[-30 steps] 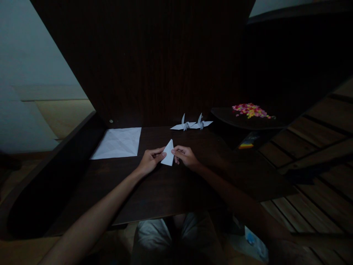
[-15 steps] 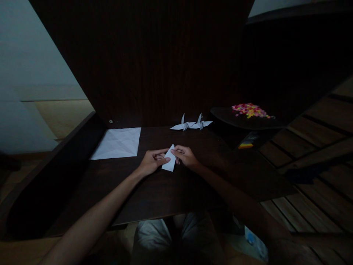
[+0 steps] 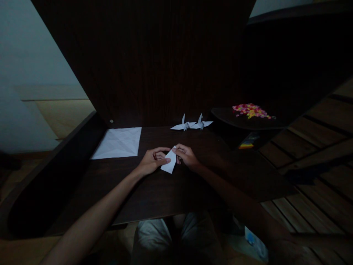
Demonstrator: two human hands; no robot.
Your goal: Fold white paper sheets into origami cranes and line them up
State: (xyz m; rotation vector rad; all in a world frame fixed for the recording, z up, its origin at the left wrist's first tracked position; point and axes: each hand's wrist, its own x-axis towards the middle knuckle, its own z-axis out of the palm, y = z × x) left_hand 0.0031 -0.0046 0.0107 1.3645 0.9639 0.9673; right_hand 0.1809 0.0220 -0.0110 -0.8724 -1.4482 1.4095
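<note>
A small folded piece of white paper [image 3: 169, 166] is held between my two hands, above the dark desk [image 3: 149, 191]. My left hand [image 3: 152, 160] grips its left side, the thumb lying on the paper's face. At the upper right edge, my right hand [image 3: 186, 156] pinches the paper near its narrow top end. The fingers behind the paper are partly hidden. Beyond the hands, two white origami cranes [image 3: 184, 126] [image 3: 202, 124] stand side by side at the back of the desk. To the left lies a flat, creased white sheet [image 3: 118, 142].
A pile of small pink, red and yellow pieces [image 3: 250, 110] sits on a rounded shelf [image 3: 228, 119] at the right. Below that shelf is a small box with coloured stripes [image 3: 248, 141]. A raised dark side panel [image 3: 52, 173] borders the desk's left.
The folded paper has tilted a little, its lower end shifting slightly left and down. My right fingers have moved slightly along its upper edge. Both hands keep their hold.
</note>
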